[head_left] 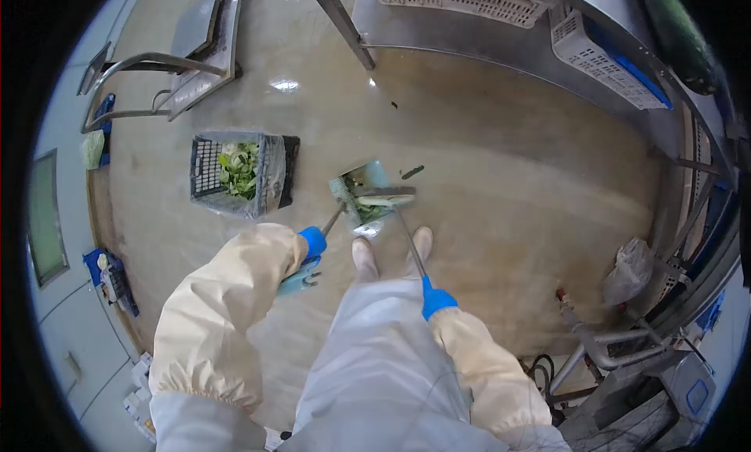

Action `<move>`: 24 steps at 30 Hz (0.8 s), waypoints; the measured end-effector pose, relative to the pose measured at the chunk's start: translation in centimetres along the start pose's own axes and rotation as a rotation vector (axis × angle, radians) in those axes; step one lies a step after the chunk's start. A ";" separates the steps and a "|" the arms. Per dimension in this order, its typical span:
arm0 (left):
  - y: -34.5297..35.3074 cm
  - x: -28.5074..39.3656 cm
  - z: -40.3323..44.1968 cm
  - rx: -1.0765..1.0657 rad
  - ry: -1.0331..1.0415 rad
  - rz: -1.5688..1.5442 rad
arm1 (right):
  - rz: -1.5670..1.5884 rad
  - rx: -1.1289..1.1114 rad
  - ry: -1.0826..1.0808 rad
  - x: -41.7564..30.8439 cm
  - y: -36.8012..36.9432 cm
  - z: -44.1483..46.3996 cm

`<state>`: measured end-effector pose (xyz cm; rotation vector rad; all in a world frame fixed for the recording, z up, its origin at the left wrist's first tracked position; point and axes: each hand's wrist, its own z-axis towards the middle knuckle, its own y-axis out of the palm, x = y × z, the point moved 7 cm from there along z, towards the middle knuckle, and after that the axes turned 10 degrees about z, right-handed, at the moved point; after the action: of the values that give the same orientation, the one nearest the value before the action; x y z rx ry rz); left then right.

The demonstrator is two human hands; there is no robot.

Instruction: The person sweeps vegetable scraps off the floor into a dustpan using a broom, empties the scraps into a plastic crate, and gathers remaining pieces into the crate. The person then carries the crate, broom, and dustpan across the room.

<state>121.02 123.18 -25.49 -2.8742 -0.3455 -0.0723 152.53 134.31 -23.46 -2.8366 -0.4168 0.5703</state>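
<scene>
My left hand (313, 242), in a blue glove, is closed around the handle of a teal dustpan (374, 170); a light-blue toothed piece (297, 280) shows just below that hand. The dustpan lies on the floor in front of my white boots, with green leafy scraps (368, 212) in it. Wrapped round a long thin stick is my blue-gloved right hand (438, 298). That stick belongs to a broom (387, 201), whose pale head rests over the dustpan. A dark green scrap (412, 172) lies on the floor to the right of the pan.
A dark plastic crate (206, 166) lined with clear film holds leafy greens to the left. A cart (207, 68) stands at the upper left. Metal shelving with white baskets (602, 68) runs along the top right. A clear plastic bag (628, 272) and metal pipework (579, 327) are at the right.
</scene>
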 end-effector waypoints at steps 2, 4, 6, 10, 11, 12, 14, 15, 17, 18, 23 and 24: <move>3.7 -1.4 1.9 0.128 0.234 0.344 | 0.041 0.012 0.041 1.4 -1.2 -2.9; 8.8 -2.8 5.2 0.187 0.409 0.614 | 0.025 0.069 0.143 3.4 -3.5 -4.4; 4.4 -1.7 3.3 0.096 0.229 0.201 | 0.014 0.122 0.242 4.9 -4.3 -4.0; -1.6 1.3 -0.2 -0.020 0.109 0.041 | -0.078 0.191 0.252 7.0 -1.6 4.2; -2.3 2.5 -0.7 -0.032 0.154 0.167 | -0.094 0.152 0.218 6.5 -1.0 4.7; -3.1 3.7 -1.2 -0.038 0.201 0.289 | -0.095 0.148 0.220 6.2 -0.8 4.9; -4.1 5.1 -1.7 -0.032 0.282 0.535 | -0.280 0.012 0.005 1.7 -1.8 4.4; -4.0 4.8 -1.6 -0.028 0.273 0.538 | -0.280 0.020 -0.002 1.3 -2.3 3.9; -3.0 5.1 -2.0 -0.043 0.345 0.636 | -0.178 0.007 -0.099 0.9 -2.0 2.0; -3.1 4.9 -2.7 -0.060 0.294 0.579 | -0.157 0.055 -0.074 1.6 -2.4 0.4; -1.4 2.5 -3.4 -0.212 -0.006 0.034 | -0.215 0.142 0.147 5.9 -4.5 -2.9; -1.5 3.3 -3.1 -0.198 0.050 0.163 | -0.288 0.198 0.177 6.7 -4.6 -2.1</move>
<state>123.81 124.62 -21.87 -3.0770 -0.0982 -0.1575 158.21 140.40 -22.67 -2.5487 -0.6788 0.2839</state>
